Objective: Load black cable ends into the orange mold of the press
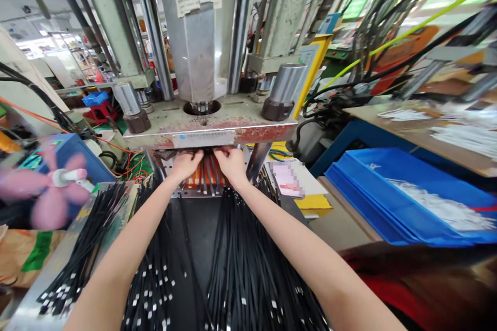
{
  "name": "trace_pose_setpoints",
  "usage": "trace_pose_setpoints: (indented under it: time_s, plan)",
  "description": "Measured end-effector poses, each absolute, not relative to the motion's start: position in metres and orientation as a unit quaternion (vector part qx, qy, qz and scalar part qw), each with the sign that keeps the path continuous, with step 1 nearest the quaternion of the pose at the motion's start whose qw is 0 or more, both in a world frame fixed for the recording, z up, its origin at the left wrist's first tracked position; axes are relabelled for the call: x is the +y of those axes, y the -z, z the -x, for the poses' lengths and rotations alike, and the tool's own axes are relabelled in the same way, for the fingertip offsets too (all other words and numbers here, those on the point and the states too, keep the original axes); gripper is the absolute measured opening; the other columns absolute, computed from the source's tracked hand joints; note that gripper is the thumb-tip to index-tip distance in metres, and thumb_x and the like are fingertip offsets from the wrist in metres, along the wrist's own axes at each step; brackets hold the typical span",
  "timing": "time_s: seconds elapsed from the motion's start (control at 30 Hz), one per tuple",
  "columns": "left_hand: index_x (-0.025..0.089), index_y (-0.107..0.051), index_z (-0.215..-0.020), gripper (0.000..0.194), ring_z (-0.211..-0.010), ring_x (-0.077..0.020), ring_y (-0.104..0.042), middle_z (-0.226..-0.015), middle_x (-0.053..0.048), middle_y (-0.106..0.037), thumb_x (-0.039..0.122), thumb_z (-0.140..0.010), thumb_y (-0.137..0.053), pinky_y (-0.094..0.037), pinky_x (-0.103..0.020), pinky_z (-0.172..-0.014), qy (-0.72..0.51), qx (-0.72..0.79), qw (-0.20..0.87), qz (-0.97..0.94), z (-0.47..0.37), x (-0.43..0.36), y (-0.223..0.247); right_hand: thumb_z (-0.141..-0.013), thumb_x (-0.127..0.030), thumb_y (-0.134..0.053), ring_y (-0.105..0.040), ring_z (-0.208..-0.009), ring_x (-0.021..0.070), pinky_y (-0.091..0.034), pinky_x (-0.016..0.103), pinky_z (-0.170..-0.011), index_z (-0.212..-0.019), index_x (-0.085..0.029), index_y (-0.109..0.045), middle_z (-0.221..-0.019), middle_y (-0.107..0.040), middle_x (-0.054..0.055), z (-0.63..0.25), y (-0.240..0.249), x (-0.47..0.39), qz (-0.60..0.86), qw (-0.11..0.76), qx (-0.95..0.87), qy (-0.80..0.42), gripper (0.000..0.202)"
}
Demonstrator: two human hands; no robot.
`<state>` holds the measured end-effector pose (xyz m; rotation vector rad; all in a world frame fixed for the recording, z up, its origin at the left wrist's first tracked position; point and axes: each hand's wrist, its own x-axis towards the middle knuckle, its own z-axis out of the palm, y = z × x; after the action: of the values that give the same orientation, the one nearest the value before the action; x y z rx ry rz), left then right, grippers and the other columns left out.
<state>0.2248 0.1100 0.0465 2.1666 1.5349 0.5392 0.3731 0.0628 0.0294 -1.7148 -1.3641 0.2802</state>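
Both hands reach under the plate of a tall press [209, 132]. My left hand [187, 164] is at the left side of an orange-brown mould [194, 180], its fingers curled near the mould's back edge. Opposite it, my right hand [232, 164] bends its fingers over the right side. Dark strips run forward out of the mould between the hands. Whatever the fingertips hold is too small to make out. Long black cables with silvery ends [236, 248] lie in bundles on the dark table [190, 238] below my forearms.
A pink fan [60, 178] stands at the left, near more black cables [83, 243]. Papers [287, 178] lie right of the press. Farther right, blue trays [388, 191] hold white pieces, below a bench [411, 129] with white strips. Press columns flank both hands.
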Motion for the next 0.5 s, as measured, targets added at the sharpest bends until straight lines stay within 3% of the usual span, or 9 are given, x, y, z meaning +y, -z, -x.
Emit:
trace_pose_setpoints:
  time_s: [0.1, 0.2, 0.27, 0.33, 0.43, 0.5]
  plan:
    - [0.011, -0.063, -0.093, 0.055, -0.083, -0.0224, -0.065, -0.084, -0.011, -0.067, 0.059, -0.089, -0.037, -0.051, -0.032, -0.075, -0.260, 0.442, 0.464, -0.723, -0.243, 0.080, -0.045, -0.084, -0.043, -0.048, -0.059, -0.064, 0.0171, -0.046, 0.026, -0.061, -0.080, -0.016, -0.063, -0.069, -0.065, 0.004, -0.366, -0.035, 0.031, 0.568, 0.564, -0.567, -0.192, 0.032]
    - [0.013, -0.057, -0.097, 0.048, -0.069, -0.0183, -0.065, -0.078, -0.005, -0.063, 0.051, -0.072, -0.069, -0.052, -0.031, -0.065, -0.316, 0.284, 0.729, -0.537, -0.257, 0.046, -0.038, -0.086, -0.038, -0.044, -0.061, -0.070, 0.0165, -0.049, 0.027, -0.065, -0.092, -0.019, -0.060, -0.080, -0.065, 0.004, -0.373, -0.035, -0.004, 0.522, 0.595, -0.570, -0.220, 0.026]
    - [0.016, -0.053, -0.096, 0.050, -0.060, -0.0154, -0.063, -0.075, -0.001, -0.061, 0.037, -0.060, -0.081, -0.051, -0.030, -0.059, -0.302, 0.256, 0.784, -0.477, -0.260, 0.024, -0.033, -0.086, -0.035, -0.045, -0.060, -0.071, 0.0168, -0.050, 0.030, -0.067, -0.101, -0.019, -0.059, -0.089, -0.064, 0.006, -0.385, -0.030, -0.024, 0.580, 0.594, -0.538, -0.147, 0.026]
    - [0.017, -0.049, -0.093, 0.047, -0.050, -0.0113, -0.058, -0.073, 0.002, -0.059, 0.031, -0.060, -0.080, -0.047, -0.026, -0.051, -0.275, 0.254, 0.794, -0.479, -0.257, 0.006, -0.029, -0.085, -0.033, -0.048, -0.059, -0.070, 0.0176, -0.050, 0.032, -0.068, -0.103, -0.017, -0.060, -0.094, -0.063, 0.009, -0.396, -0.024, -0.037, 0.622, 0.550, -0.554, -0.070, 0.027]
    - [0.017, -0.047, -0.092, 0.038, -0.042, -0.0036, -0.044, -0.071, 0.003, -0.055, 0.033, -0.069, -0.073, -0.035, -0.019, -0.042, -0.246, 0.252, 0.786, -0.509, -0.246, -0.013, -0.028, -0.085, -0.028, -0.046, -0.061, -0.072, 0.0191, -0.047, 0.031, -0.071, -0.089, -0.018, -0.064, -0.086, -0.065, 0.007, -0.404, -0.019, -0.046, 0.608, 0.426, -0.666, -0.071, 0.021]
    - [0.018, -0.045, -0.091, 0.035, -0.039, -0.0004, -0.032, -0.066, 0.006, -0.050, 0.039, -0.075, -0.068, -0.024, -0.016, -0.040, -0.212, 0.270, 0.782, -0.520, -0.238, -0.023, -0.029, -0.088, -0.027, -0.041, -0.061, -0.073, 0.0203, -0.045, 0.031, -0.070, -0.081, -0.019, -0.064, -0.079, -0.066, 0.006, -0.409, -0.019, -0.048, 0.614, 0.392, -0.680, -0.081, 0.025]
